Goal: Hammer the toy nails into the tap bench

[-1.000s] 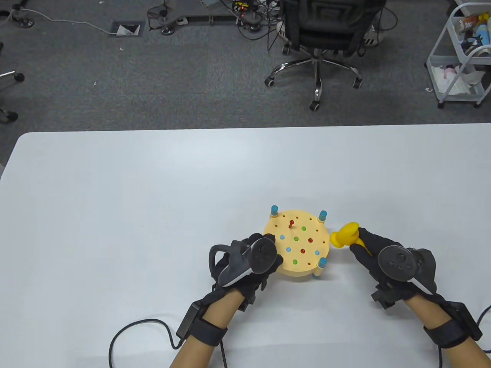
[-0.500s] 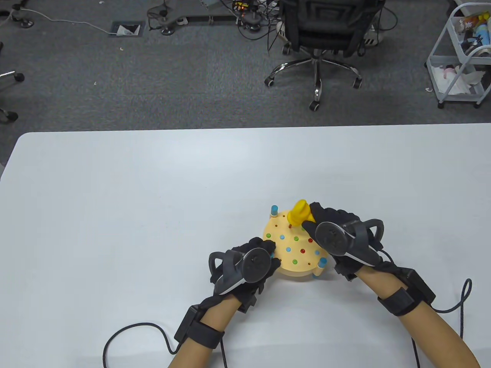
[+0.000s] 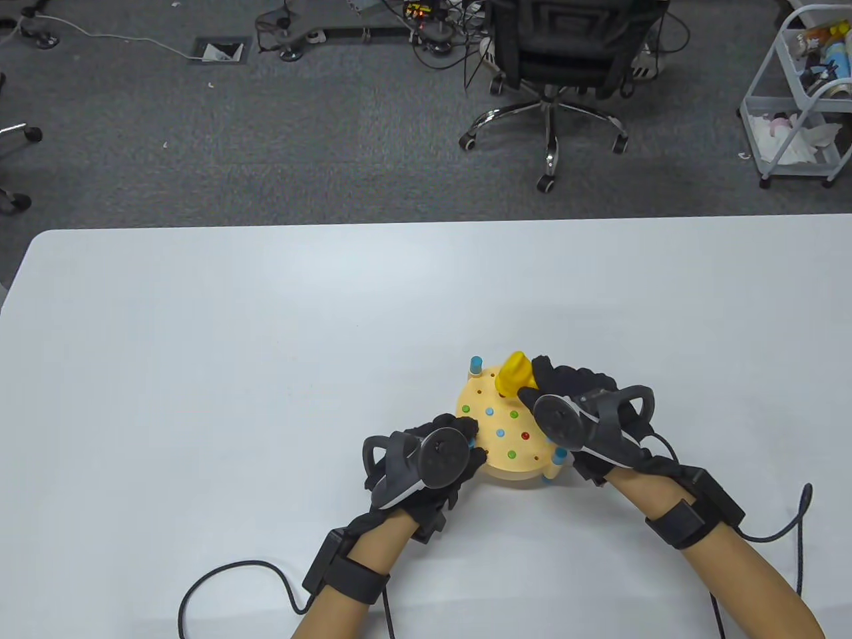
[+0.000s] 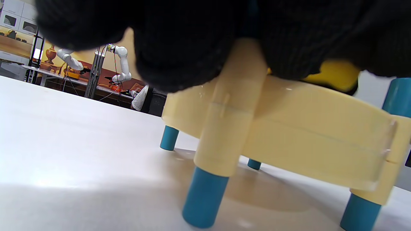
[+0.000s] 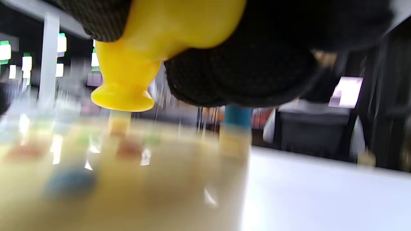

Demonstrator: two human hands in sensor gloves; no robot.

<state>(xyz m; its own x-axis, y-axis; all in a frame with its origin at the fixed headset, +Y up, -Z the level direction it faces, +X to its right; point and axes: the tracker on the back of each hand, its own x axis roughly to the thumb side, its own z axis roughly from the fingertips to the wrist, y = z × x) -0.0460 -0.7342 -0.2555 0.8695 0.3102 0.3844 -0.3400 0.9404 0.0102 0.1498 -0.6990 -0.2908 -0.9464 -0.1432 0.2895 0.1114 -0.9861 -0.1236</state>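
A round cream tap bench [image 3: 492, 429] with blue legs stands on the white table; red, green and blue nail heads dot its top. My left hand [image 3: 442, 459] grips the bench's near-left edge, fingers over a post [image 4: 231, 109]. My right hand [image 3: 566, 399] holds a yellow toy hammer [image 3: 516, 375] over the bench's far part; its head [image 5: 123, 96] is just above the top. The red nail under it is hidden.
A blue post [image 3: 475, 365] stands at the bench's far left, another [image 3: 559, 456] at its near right. Glove cables trail off the table's [image 3: 266, 333] near edge. An office chair [image 3: 552, 73] and a cart [image 3: 799, 100] stand beyond the table.
My right hand swung the hammer from the bench's right side over onto its far part and has now come down slightly. My left hand stays on the bench.
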